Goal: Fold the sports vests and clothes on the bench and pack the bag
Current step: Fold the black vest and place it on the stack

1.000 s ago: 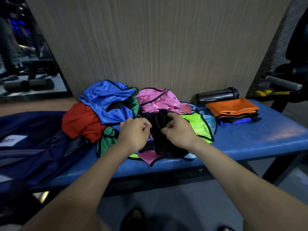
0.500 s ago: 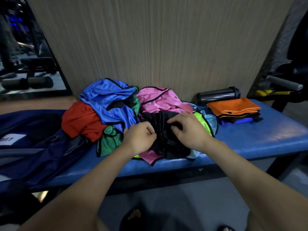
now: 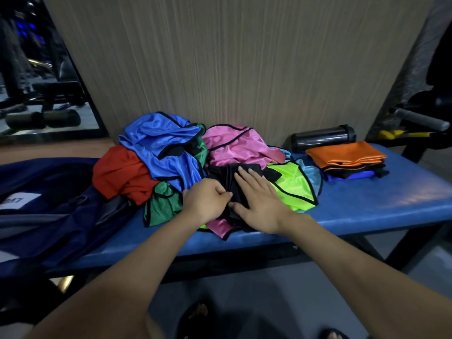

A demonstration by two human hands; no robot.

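Step in hand: folding a black, soft fabric garment [image 3: 228, 182] on top of the loose pile at mid-frame, on the padded blue counter [image 3: 381, 199].
Left hand [image 3: 206, 199]: fingers curled, grip narrow, pinching the black garment's left edge just beside the other hand.
Right hand [image 3: 261, 194]: fingers straight and spread, pressing flat on the black garment; it holds nothing in a closed grip.
The pile: a shiny blue vest with black trim [image 3: 161, 145] at upper left of the heap, a red cloth [image 3: 117, 172] to its left, a green vest [image 3: 162, 204] low at left, a pink vest with black trim [image 3: 234, 148] behind the hands, a neon yellow-green vest [image 3: 296, 187] to the right; all crumpled and unfolded.
Done so far: a folded stack topped by an orange vest [image 3: 344, 155] sits at right of the frame, well apart from the hands, with a dark cylindrical bottle [image 3: 322, 138] lying just behind it.
Bag: a navy blue fabric bag [image 3: 49, 209] lies open at the left edge; no folded clothes are seen inside.
Next move, as judged: hold the crease with the flat palm, bring the pinched edge over, then carry the black piece to the stack at right.
Progress, as judged: early, most vests remain unfolded.
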